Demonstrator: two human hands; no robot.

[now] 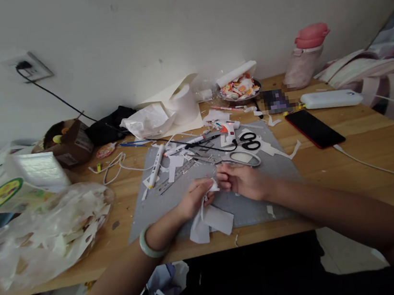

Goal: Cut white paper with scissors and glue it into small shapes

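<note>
Wall (pixel 167 35): dim grey, paler low centre, dark corners
Silver pouch (pixel 42 169): mild sheen
Black clothing (pixel 253 275): underexposed, detail lost
Wooden table (pixel 381 142): dull light, wide-angle stretch at sides
Dark item (pixel 275 102): pixelated block
Held white piece (pixel 215 185): soft, fine detail lost

Honestly, can't read a single word or number here. The cup lid (pixel 0 197) with the green rim has some kind of print on it, but it's mush. Same deal with the colourful wrappers (pixel 242 87) in the bowl (pixel 243 97), and the pale patches on the cardboard box (pixel 78 143) are way too small to make out.
</note>
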